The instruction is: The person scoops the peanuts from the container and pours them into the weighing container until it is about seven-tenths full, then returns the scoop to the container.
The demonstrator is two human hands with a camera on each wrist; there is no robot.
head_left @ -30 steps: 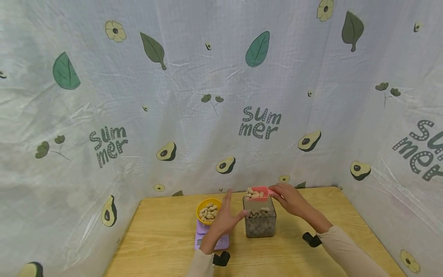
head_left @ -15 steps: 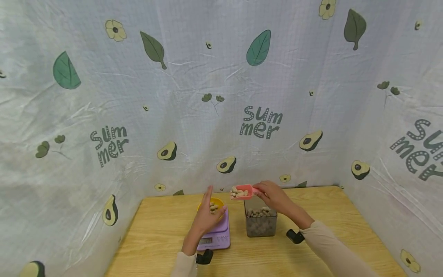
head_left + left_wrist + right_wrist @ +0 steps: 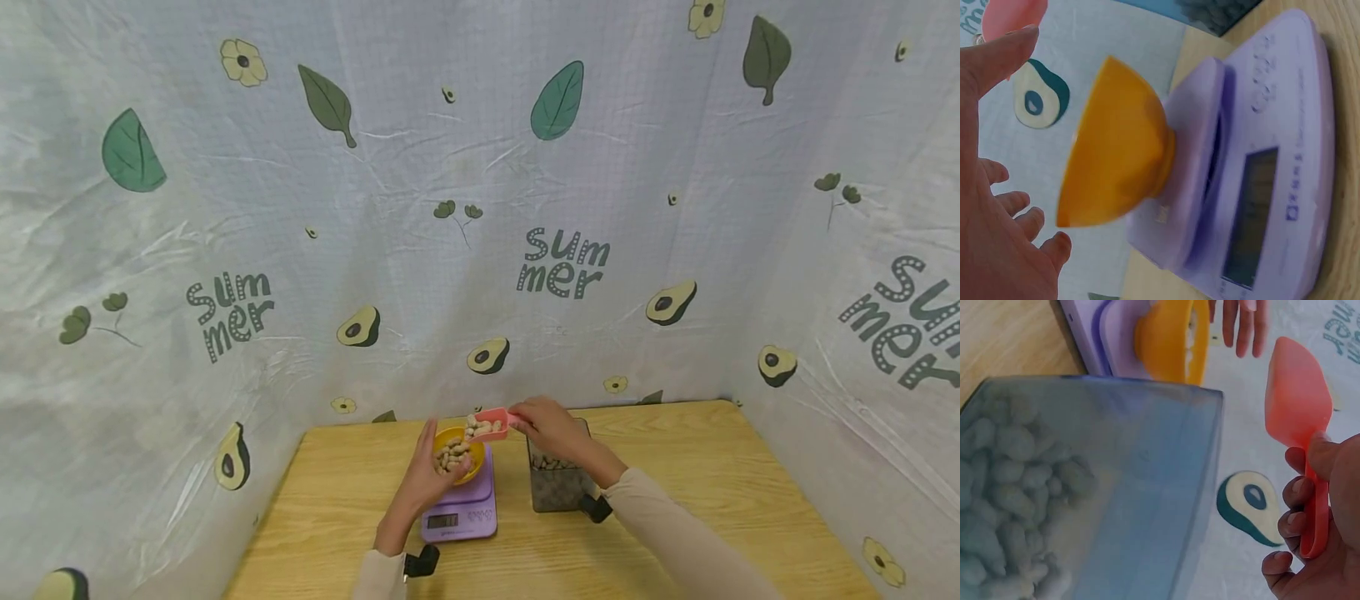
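My right hand [image 3: 551, 429] grips the handle of a red-pink scoop [image 3: 1297, 394], which is loaded with peanuts [image 3: 481, 427]. In the head view the scoop's mouth is at the right rim of a yellow bowl [image 3: 1116, 150]. Peanuts [image 3: 452, 454] lie in that bowl, which sits on a purple kitchen scale [image 3: 476, 521]. Beside the bowl's left side is my left hand [image 3: 427, 479], fingers extended and thumb apart, holding nothing. The left wrist view shows a gap between that hand and the bowl. The digits on the scale's display [image 3: 1250, 219] are too blurred to read.
A see-through grey box [image 3: 555, 493] with more peanuts stands on the wooden table [image 3: 345, 500], right of the scale and partly behind my right forearm. A white curtain [image 3: 420, 275] printed with avocados and leaves hangs behind and at both sides.
My right hand has carried the loaded scoop leftward from above the grey box to the bowl. My left hand has shifted left, uncovering more of the bowl and the scale's display.
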